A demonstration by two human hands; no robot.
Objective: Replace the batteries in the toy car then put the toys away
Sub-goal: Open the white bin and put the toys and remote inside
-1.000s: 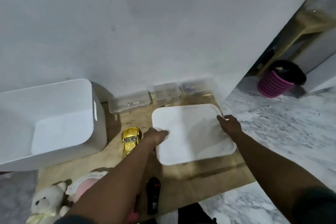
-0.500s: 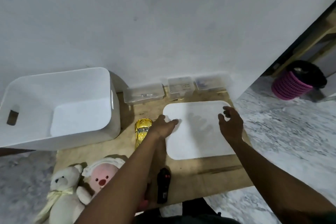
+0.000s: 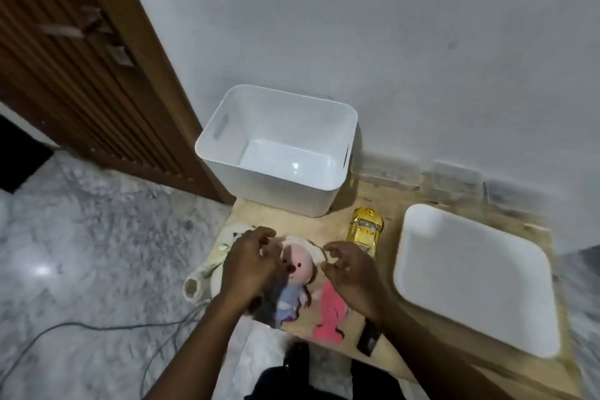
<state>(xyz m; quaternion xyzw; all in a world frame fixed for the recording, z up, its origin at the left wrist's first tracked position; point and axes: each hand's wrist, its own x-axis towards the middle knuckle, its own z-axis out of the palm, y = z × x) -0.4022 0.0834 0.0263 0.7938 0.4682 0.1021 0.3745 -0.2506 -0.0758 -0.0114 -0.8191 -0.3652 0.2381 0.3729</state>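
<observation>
A gold toy car (image 3: 365,228) stands on the wooden board (image 3: 328,222) between the empty white bin (image 3: 279,153) and the flat white lid (image 3: 470,273). A pink-faced plush doll (image 3: 297,273) lies at the board's front left. My left hand (image 3: 251,261) hovers at the doll's left and my right hand (image 3: 352,273) at its right, both with curled, parted fingers, holding nothing. A white teddy bear (image 3: 207,273) lies mostly hidden under my left hand. A pink plush piece (image 3: 329,312) lies beneath my right wrist. The black remote (image 3: 368,336) shows partly by my right forearm.
Clear plastic boxes (image 3: 386,172) line the white wall behind the board. A brown wooden door (image 3: 74,68) stands at the left. A grey cable (image 3: 97,326) runs over the marble floor at the lower left.
Both hands left the white lid and moved left to either side of the pink-faced doll. The camera swung left, bringing the door into view.
</observation>
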